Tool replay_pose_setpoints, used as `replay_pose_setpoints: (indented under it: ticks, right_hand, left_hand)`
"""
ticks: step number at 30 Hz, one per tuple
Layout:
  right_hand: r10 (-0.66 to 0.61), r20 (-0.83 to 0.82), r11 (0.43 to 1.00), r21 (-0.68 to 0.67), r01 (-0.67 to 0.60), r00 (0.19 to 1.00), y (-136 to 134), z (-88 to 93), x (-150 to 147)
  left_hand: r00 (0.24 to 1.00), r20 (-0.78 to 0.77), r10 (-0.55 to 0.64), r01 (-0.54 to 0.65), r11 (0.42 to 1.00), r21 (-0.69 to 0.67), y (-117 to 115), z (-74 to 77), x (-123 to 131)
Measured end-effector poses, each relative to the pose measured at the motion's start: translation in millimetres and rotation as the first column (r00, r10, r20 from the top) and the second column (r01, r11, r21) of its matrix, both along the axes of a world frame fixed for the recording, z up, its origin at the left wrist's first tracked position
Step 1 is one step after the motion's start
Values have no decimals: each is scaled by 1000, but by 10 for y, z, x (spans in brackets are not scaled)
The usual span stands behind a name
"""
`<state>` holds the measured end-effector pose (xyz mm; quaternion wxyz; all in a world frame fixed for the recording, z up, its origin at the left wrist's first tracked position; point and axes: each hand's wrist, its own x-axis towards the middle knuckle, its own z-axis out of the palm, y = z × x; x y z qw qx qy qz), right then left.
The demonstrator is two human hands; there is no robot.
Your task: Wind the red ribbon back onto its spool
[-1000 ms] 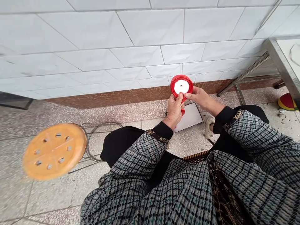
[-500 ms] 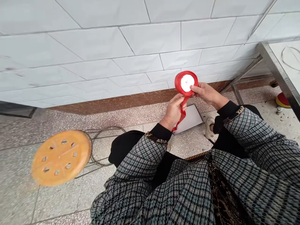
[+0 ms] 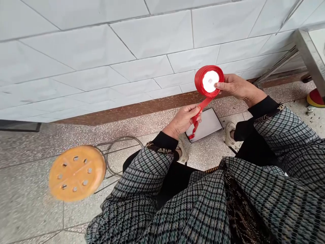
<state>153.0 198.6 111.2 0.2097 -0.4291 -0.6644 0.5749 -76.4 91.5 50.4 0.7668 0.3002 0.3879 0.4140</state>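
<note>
A roll of red ribbon (image 3: 200,82) with a white centre is gripped at its right edge by my right hand (image 3: 237,87), the thumb on the white face. Lower and to the left, my left hand (image 3: 183,119) pinches the loose ribbon strip between thumb and fingers. A short length of strip runs from the roll to that pinch, and its curled end hangs below my left hand, over a white rectangular board (image 3: 209,125) with a dark edge on the floor.
An orange round stool (image 3: 77,173) with holes and metal legs stands at left. A metal-framed table (image 3: 311,56) is at the upper right, with a red and yellow object (image 3: 316,98) beneath it. A white tiled wall rises ahead.
The roll and my right hand have moved up and right, away from my left hand. More strip shows between roll and left hand. The view has shifted slightly.
</note>
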Motion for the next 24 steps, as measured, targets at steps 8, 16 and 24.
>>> replay_pose_setpoints:
  ticks: [8, 16, 24]
  right_hand:
    - [48, 86, 999, 6, -49, 995, 96, -173, 70]
    - [171, 398, 959, 143, -245, 901, 123, -222, 276]
    - [308, 502, 892, 143, -428, 808, 88, -239, 288]
  left_hand:
    - [993, -114, 35, -49, 991, -126, -6, -63, 36]
    - [994, -82, 68, -83, 977, -197, -31, -28, 85]
    - [996, -68, 50, -71, 933, -353, -15, -110, 154]
